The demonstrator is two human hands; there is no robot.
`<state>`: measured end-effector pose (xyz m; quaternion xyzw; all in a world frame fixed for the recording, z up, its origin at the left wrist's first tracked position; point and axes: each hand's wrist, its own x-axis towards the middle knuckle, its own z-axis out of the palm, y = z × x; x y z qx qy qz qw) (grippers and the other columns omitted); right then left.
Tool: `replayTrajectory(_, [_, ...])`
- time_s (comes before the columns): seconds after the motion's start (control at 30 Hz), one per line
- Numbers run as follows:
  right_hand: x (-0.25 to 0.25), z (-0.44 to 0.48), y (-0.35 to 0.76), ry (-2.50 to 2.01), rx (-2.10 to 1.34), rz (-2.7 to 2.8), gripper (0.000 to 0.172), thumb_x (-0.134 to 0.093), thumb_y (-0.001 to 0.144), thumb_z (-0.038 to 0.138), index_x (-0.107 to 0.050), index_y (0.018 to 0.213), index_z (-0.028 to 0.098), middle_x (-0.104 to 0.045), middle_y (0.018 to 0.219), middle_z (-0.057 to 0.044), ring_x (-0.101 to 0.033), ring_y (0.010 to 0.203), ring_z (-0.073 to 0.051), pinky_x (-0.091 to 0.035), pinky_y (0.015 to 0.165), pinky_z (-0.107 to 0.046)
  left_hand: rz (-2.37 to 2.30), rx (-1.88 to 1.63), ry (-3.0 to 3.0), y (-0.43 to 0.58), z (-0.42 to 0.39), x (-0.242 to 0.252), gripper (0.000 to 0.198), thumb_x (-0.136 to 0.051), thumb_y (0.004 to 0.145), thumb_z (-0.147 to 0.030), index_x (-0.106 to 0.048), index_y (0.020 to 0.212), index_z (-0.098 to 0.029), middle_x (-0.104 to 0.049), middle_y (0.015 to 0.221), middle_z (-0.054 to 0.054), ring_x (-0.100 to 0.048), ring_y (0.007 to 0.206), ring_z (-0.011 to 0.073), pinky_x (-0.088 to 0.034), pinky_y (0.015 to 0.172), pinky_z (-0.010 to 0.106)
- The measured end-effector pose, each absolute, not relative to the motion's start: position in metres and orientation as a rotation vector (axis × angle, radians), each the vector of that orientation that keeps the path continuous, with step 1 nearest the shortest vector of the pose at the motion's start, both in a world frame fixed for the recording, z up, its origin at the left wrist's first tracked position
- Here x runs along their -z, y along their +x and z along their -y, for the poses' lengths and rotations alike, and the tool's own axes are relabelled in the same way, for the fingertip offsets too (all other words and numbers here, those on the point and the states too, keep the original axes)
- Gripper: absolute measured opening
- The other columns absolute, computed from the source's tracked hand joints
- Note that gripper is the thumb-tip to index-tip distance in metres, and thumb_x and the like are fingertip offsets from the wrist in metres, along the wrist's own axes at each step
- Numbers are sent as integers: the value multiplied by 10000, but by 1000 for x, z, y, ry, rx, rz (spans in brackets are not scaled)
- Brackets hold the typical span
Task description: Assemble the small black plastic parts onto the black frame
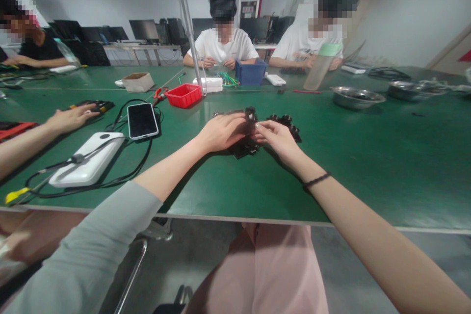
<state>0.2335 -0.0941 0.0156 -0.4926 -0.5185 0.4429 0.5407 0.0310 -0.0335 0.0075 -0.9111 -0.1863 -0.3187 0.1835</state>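
My left hand rests over a cluster of small black parts on the green table, its fingers curled around one of them. From the right, my right hand meets it there, thumb and forefinger pinched together against the black piece that stands up between the hands. Whatever is in that pinch is too small to make out. More black parts lie just behind my right hand. The exact kind of these parts does not show, and my left fingers hide some of them.
Left of me lie a white power bank, a phone with black cables, and a neighbour's hand. Ahead are a red tray, a metal pole and a blue bin. Metal bowls stand right. Several people sit around.
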Motion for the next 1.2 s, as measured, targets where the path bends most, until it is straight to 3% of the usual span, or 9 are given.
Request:
replayTrajectory(0.17, [-18, 97, 235, -1231, -955, 1325, 104, -679, 668, 91, -662, 696, 189, -687, 688, 8, -645, 651, -126, -528, 699, -291, 543, 883, -2556, 31, 34, -7, 410, -452, 976, -401, -546, 1247, -109, -634, 1281, 199, -657, 1132, 268, -532, 841, 370])
replayTrajectory(0.5, [-17, 98, 235, -1288, -832, 1554, 132, -563, 593, 76, -641, 630, 176, -651, 619, 11, -588, 608, -131, -466, 646, -275, 575, 873, -2553, 32, 34, -6, 415, -446, 978, -405, -549, 1249, -108, -629, 1289, 195, -654, 1135, 265, -530, 858, 370])
replayTrajectory(0.87, [-19, 104, 233, -1282, -814, 1685, 151, -559, 594, 76, -657, 659, 172, -653, 643, 18, -580, 618, -125, -482, 670, -268, 563, 878, -2542, 32, 33, -6, 406, -451, 977, -391, -544, 1253, -108, -629, 1289, 195, -655, 1134, 264, -533, 848, 365])
replayTrajectory(1.2, [-19, 104, 233, -1284, -794, 1723, 220, -570, 643, 35, -735, 702, 169, -719, 739, -18, -655, 702, -144, -531, 742, -272, 548, 889, -2525, 31, 34, -6, 393, -467, 972, -383, -547, 1239, -105, -635, 1282, 188, -664, 1113, 266, -538, 834, 362])
